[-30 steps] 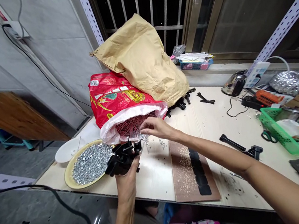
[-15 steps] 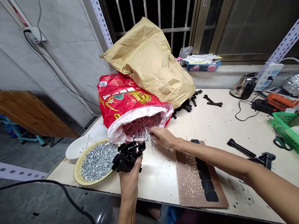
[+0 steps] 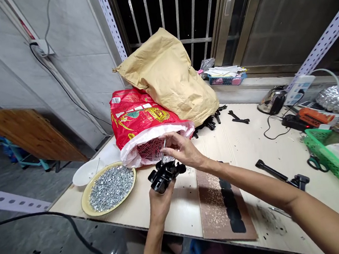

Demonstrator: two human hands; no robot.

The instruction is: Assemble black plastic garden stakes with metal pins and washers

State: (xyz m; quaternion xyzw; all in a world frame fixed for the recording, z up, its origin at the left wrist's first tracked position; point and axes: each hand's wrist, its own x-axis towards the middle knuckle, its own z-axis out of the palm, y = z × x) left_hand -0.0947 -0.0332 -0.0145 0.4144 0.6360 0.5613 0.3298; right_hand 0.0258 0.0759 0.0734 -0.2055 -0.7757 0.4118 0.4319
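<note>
My left hand (image 3: pixel 162 202) is closed around several black plastic parts (image 3: pixel 164 175), held just over the table's front edge. Above them, my right hand (image 3: pixel 180 148) pinches a thin silver metal rod (image 3: pixel 163 150), which stands nearly upright with its lower end at the black parts. Whether that end is inside a part I cannot tell. Right behind the hands lies a red sack (image 3: pixel 139 116), its white mouth facing me and filled with thin reddish rods (image 3: pixel 149 150). To the left sits a yellow bowl (image 3: pixel 86 205) heaped with small silver metal pieces (image 3: pixel 112 189).
A white dish (image 3: pixel 81 177) stands behind the bowl. A large brown paper sack (image 3: pixel 169 77) leans on the red one. On the right lie a brown board (image 3: pixel 214 224) with black pads, a long black part (image 3: pixel 272 171), scissors (image 3: pixel 316 163) and a green basket (image 3: pixel 331 160).
My right hand has lifted from the rods at the sack mouth, bringing a rod over the black parts. My left hand has moved right with those parts, toward it.
</note>
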